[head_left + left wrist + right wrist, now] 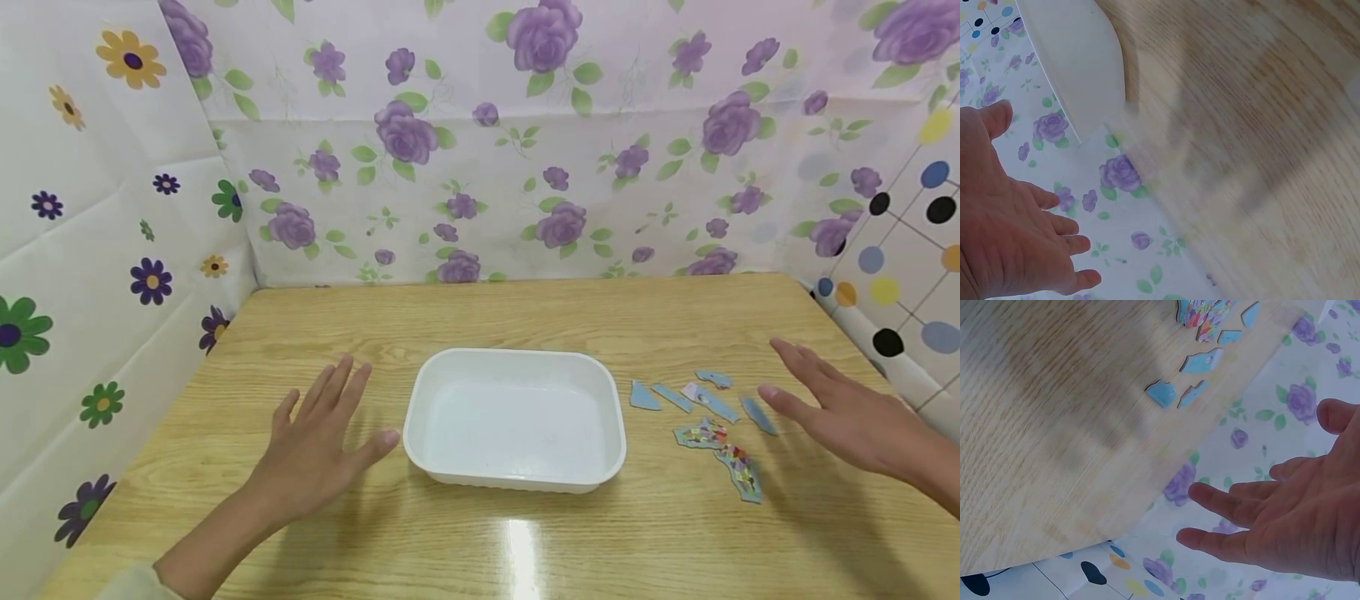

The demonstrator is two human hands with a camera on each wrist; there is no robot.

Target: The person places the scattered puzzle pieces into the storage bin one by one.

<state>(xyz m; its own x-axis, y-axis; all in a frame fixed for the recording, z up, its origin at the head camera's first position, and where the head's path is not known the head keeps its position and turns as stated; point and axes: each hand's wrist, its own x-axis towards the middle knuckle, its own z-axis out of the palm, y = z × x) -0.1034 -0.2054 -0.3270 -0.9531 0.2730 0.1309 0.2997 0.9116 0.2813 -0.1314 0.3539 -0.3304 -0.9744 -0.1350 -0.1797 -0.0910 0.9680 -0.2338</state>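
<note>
A white rectangular tub point(513, 479) stands on the wooden table, its inside bare. My left hand point(311, 462) hovers to the left of it, fingers spread, thumb tip close to the rim. In the left wrist view the same hand point(1016, 231) holds nothing, with the tub's side point(1079, 56) beyond it. Several flat blue pieces point(712, 402) lie right of the tub, two of them with a colourful pattern point(738, 471). Over the table just right of these pieces is my right hand point(851, 417), fingers extended. The right wrist view shows that hand point(1297, 512) holding nothing.
Pale wood forms the table top point(360, 550). A purple-rose sheet point(465, 167) hangs along the back edge. At the left is a sheet with daisy-like flowers point(97, 208), and at the right one with coloured dots point(900, 292).
</note>
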